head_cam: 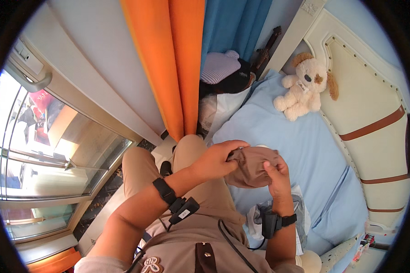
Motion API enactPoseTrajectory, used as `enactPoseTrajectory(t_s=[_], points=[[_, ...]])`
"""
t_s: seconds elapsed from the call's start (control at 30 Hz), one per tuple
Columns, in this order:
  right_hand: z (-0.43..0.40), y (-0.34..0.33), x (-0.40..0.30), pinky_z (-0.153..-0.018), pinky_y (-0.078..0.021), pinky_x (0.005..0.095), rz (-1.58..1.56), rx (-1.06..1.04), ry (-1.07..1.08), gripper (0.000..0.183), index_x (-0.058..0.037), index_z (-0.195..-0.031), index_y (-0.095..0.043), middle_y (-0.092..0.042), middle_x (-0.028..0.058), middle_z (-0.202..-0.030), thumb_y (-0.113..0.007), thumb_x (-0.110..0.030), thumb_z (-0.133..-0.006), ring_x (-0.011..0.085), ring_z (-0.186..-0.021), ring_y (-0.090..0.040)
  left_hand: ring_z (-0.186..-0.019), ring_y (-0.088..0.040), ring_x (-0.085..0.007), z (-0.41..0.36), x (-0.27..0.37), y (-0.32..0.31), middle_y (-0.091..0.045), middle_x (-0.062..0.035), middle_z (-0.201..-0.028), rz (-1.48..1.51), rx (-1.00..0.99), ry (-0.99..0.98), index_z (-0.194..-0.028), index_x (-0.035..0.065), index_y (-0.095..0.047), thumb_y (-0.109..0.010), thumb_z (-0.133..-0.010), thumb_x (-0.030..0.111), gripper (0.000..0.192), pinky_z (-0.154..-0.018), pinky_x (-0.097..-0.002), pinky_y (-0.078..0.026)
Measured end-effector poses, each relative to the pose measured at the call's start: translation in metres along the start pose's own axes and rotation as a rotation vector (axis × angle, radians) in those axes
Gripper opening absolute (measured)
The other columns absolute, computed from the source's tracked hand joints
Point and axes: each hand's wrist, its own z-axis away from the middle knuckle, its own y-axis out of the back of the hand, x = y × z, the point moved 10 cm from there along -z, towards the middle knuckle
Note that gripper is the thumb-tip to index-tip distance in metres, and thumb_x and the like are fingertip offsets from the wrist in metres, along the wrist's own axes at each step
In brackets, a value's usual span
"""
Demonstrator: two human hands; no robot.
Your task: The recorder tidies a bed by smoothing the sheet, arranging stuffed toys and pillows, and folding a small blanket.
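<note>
A soft brown piece of fabric [251, 167], loosely bunched, is stretched between my two hands above the blue bedding. My left hand [225, 158] pinches its left edge between thumb and fingers. At its right side, my right hand [278, 172] grips the cloth with the thumb on top. Part of a white rounded thing shows just behind the fabric's upper edge; what it is I cannot tell. Each wrist wears a black strap with a small device and a cable.
A plush dog [304, 87] sits on the blue bedding [314, 143] against the cream headboard [372, 153]. Folded clothes [222, 68] and a white bag stand beyond the orange curtain [177, 68]. Near my right forearm lies a plastic bag [302, 218] with grey contents. A glass door is at the left.
</note>
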Motion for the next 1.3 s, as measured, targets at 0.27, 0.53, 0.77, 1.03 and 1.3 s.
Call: enactPoseTrajectory(t_s=[0.27, 0.53, 0.77, 1.03, 1.3], points=[[-0.004, 0.028, -0.004, -0.081, -0.0483, 0.0282, -0.275, 0.275, 0.069, 0.023, -0.0017, -0.105, -0.060, -0.064, 0.0067, -0.101, -0.061, -0.016, -0.088, 0.0140, -0.090, -0.060, -0.079, -0.056, -0.0049, 0.010, -0.056, -0.007, -0.062, -0.0010, -0.089, 0.196, -0.045, 0.402, -0.112, 0.0032, -0.058, -0.053, -0.089, 0.008, 0.024, -0.068, -0.0208, -0.047], [0.007, 0.059, 0.022, -0.071, -0.0456, 0.0219, 0.542, 0.032, -0.187, 0.017, 0.0020, -0.092, -0.060, -0.062, -0.0003, -0.081, -0.066, -0.008, -0.080, 0.0056, -0.075, -0.055, -0.069, -0.061, -0.0099, 0.040, -0.147, -0.005, -0.063, -0.0050, -0.088, 0.287, -0.081, 0.606, -0.110, 0.0021, -0.057, -0.052, -0.091, 0.015, 0.023, -0.061, -0.0215, -0.050], [0.005, 0.029, 0.040, -0.069, -0.0441, 0.0219, 0.372, -0.144, -0.247, 0.026, 0.0036, -0.096, -0.060, -0.059, -0.0015, -0.081, -0.070, -0.012, -0.078, 0.0055, -0.076, -0.053, -0.069, -0.062, -0.0115, 0.044, -0.157, -0.002, -0.062, -0.0064, -0.092, 0.312, -0.024, 0.726, -0.113, 0.0001, -0.053, -0.051, -0.091, 0.014, 0.026, -0.061, -0.0223, -0.051], [0.004, 0.077, -0.017, -0.071, -0.0481, 0.0315, 0.924, 0.237, 0.180, 0.042, -0.0064, -0.109, -0.062, -0.064, 0.0109, -0.095, -0.076, -0.019, -0.071, 0.0203, -0.080, -0.058, -0.068, -0.062, -0.0132, 0.054, -0.172, -0.007, -0.061, -0.0055, -0.092, 0.368, -0.067, 0.755, -0.114, 0.0031, -0.052, -0.051, -0.091, 0.015, 0.026, -0.060, -0.0232, -0.052], [0.163, 0.237, -0.071, -0.076, -0.0464, 0.0307, 1.106, 0.540, -0.100, 0.053, -0.0043, -0.110, -0.061, -0.064, 0.0111, -0.102, -0.079, -0.022, -0.064, 0.0186, -0.089, -0.058, -0.068, -0.059, -0.0077, 0.046, -0.155, -0.001, -0.061, -0.0016, -0.093, 0.225, -0.104, 0.850, -0.116, 0.0058, -0.051, -0.052, -0.091, 0.017, 0.027, -0.061, -0.0189, -0.048]])
